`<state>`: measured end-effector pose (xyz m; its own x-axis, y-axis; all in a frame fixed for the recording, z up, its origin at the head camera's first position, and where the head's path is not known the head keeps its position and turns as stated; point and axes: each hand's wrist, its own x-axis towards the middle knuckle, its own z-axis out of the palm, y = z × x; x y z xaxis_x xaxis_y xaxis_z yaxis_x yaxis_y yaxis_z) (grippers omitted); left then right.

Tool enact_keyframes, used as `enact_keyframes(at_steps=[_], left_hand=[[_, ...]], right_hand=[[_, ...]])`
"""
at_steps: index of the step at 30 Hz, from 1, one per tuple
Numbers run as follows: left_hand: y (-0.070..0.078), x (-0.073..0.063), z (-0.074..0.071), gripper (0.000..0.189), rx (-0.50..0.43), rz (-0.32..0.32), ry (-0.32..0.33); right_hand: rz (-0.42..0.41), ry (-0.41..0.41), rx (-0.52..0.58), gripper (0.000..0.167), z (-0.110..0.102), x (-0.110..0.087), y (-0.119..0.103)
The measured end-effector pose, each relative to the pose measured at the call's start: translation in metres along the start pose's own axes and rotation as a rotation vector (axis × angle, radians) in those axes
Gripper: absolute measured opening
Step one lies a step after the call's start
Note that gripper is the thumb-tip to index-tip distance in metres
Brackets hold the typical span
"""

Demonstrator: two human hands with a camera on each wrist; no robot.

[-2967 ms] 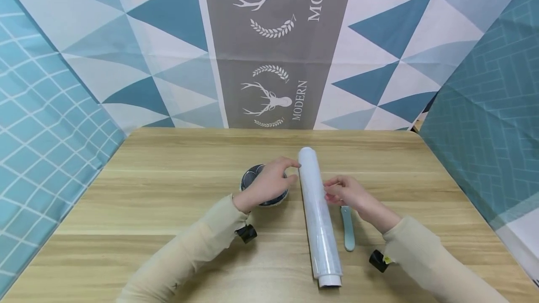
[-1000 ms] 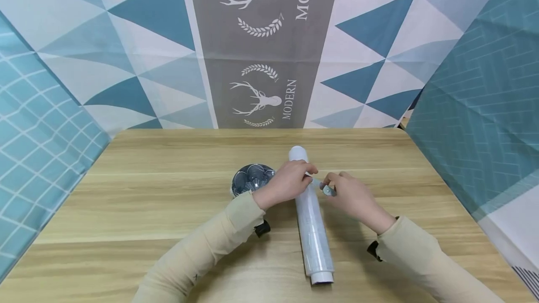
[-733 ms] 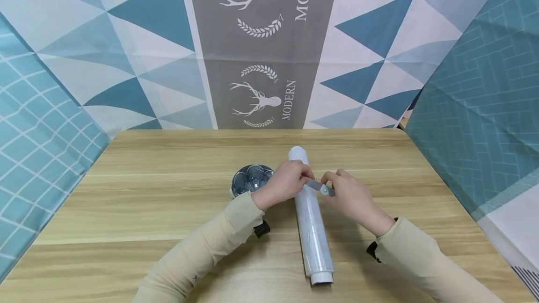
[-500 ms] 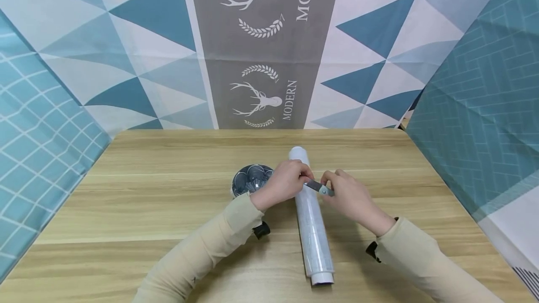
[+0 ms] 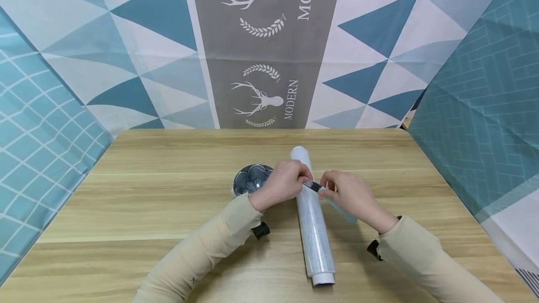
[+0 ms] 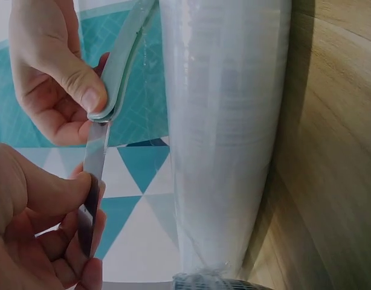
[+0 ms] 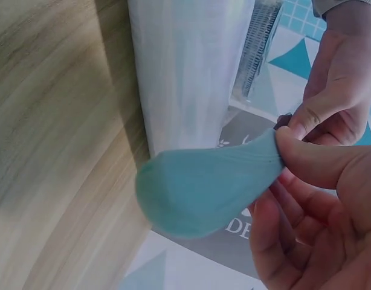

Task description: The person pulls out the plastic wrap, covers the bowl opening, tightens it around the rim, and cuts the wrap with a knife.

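Note:
Above the roll of cling film (image 5: 316, 242), both hands hold a folding knife with a pale teal handle (image 5: 346, 213). My left hand (image 5: 286, 179) pinches the metal blade (image 5: 313, 185) between thumb and fingers; the left wrist view shows the blade (image 6: 96, 151) swung out from the handle (image 6: 126, 48). With thumb and fingers, my right hand (image 5: 349, 194) grips the handle near the pivot. The handle's rounded end (image 7: 179, 193) points away from the hand in the right wrist view. Left of the roll sits a dark patterned bowl (image 5: 250, 179), partly hidden by the left hand.
The roll lies lengthwise on the wooden table (image 5: 168, 191), its near end (image 5: 323, 278) towards the body. Patterned cloth (image 5: 261, 60) hangs behind the table, with blue cloths at both sides. A black wrist camera (image 5: 261, 230) sits under the left sleeve.
The knife lay right of the roll three seconds ago; both hands now hold it above the roll. In the last half second its handle has swung into sight below the right hand.

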<state>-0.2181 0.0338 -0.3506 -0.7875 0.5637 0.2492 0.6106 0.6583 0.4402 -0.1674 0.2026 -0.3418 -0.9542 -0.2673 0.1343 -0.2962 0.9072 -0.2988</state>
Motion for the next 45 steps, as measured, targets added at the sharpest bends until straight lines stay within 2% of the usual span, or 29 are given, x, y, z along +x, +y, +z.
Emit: enact_keyframes(at_steps=[6,13,18,21,27,36,45], left_hand=[[0.001,0.000,-0.003,0.018,-0.037,-0.019,0.068],[0.003,-0.001,-0.007,0.015,-0.069,-0.073,0.124],[0.003,-0.001,-0.008,0.013,-0.089,-0.089,0.189],[0.003,-0.001,-0.009,0.013,-0.119,-0.099,0.215],[0.003,-0.002,-0.012,0.013,-0.139,-0.119,0.234],[0.006,0.000,-0.011,0.011,-0.221,-0.142,0.301],[0.006,-0.001,-0.009,0.010,-0.280,-0.132,0.299]], right_hand=[[0.016,0.066,0.068,0.013,-0.004,0.001,0.002],[0.088,0.135,0.150,0.017,-0.007,0.002,0.003],[0.143,0.167,0.272,0.020,-0.007,0.002,0.001],[0.179,0.158,0.354,0.022,-0.007,0.003,0.000],[0.242,0.147,0.505,0.023,-0.007,0.006,0.000],[0.309,0.254,0.793,0.027,-0.005,0.011,-0.003],[0.366,0.317,0.943,0.028,-0.005,0.015,-0.006]])
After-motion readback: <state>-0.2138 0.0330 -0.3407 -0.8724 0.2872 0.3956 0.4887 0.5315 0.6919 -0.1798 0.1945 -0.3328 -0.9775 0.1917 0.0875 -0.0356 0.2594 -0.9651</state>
